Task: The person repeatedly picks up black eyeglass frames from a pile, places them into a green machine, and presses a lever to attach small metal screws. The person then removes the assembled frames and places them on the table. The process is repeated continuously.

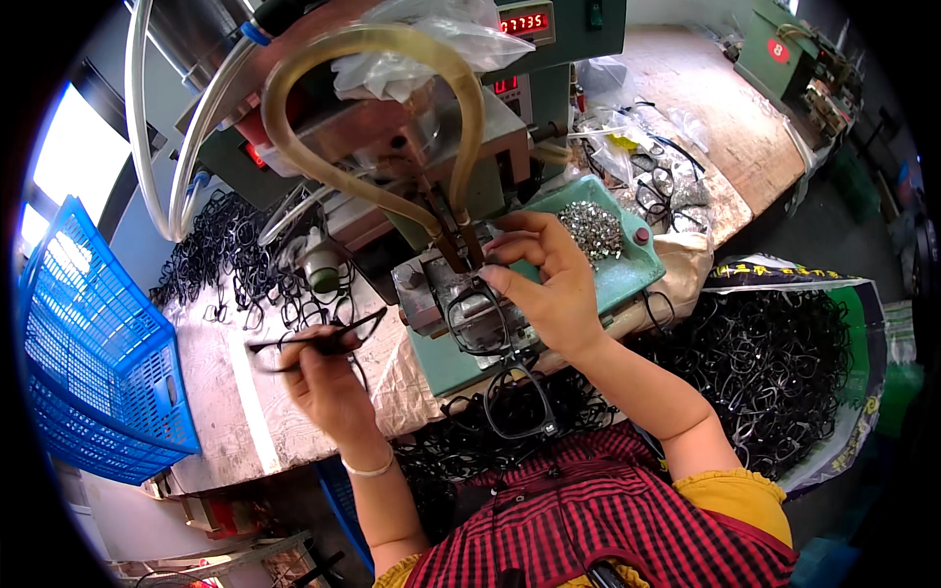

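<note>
- The grip of the right hand [561, 279] is drawn nearly closed, thumb to fingertips, and a black frame [514, 366] seems to be pinched by its upper end; the exact contact is hidden.
- The black frame is tilted steeply at the front of the press [421, 152], just below 2 dark prongs [471, 245].
- By the grip of the left hand [325, 384], a dark eyewear piece [338, 342] is held, closed upon, above the table [221, 392]; its detail is blurred.
- For good work, the black frame is best seated squarely and steadied, with fingertips placed clear of the prongs.
- The dark eyewear piece is best held well aside, so that nothing is snagged.
- Small shiny parts [591, 230] are held in a teal tray [642, 265] on the table, which is scuffed and pale.
- The table's far left is covered by a dark heap [221, 245]; beside it a blue basket [93, 353] is placed.
- At the right, a sack [863, 333] is filled with black pieces [765, 372].
</note>
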A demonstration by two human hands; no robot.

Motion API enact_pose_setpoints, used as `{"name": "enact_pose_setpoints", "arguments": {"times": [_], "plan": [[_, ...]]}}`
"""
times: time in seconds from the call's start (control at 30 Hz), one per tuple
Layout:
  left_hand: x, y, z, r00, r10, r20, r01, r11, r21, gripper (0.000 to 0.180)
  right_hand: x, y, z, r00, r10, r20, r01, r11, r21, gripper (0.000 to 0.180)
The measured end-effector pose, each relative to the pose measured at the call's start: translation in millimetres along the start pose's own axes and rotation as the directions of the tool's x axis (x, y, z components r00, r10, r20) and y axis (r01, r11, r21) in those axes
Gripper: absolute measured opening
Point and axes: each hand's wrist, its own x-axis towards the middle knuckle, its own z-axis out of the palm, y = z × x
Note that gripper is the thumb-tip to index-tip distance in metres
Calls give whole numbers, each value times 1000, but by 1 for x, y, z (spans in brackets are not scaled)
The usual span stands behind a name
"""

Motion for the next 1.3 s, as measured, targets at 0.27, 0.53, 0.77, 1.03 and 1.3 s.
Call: {"name": "enact_pose_setpoints", "arguments": {"times": [0.27, 0.53, 0.77, 1.03, 1.3], "plan": [[39, 38, 70, 884, 340, 321, -419, 880, 223, 15, -17, -46, 17, 984, 161, 75, -171, 973, 153, 50], [-7, 12, 93, 591, 157, 792, -701, 585, 407, 26, 21, -1, -70, 977, -74, -199, 8, 949, -314, 49], [-5, 8, 94, 583, 124, 803, -687, 603, 405, 27, -10, 25, -132, 975, -158, -156, -14, 656, -754, 19], [-45, 11, 79, 746, 74, 662, -545, 639, 543, 29, -15, 37, -114, 993, -118, 30, 64, 294, -954, 12], [-38, 73, 7, 885, 392, 250, -333, 159, 930, 22, -27, 40, -123, 976, -103, -193, -86, 633, -770, 15]]}}
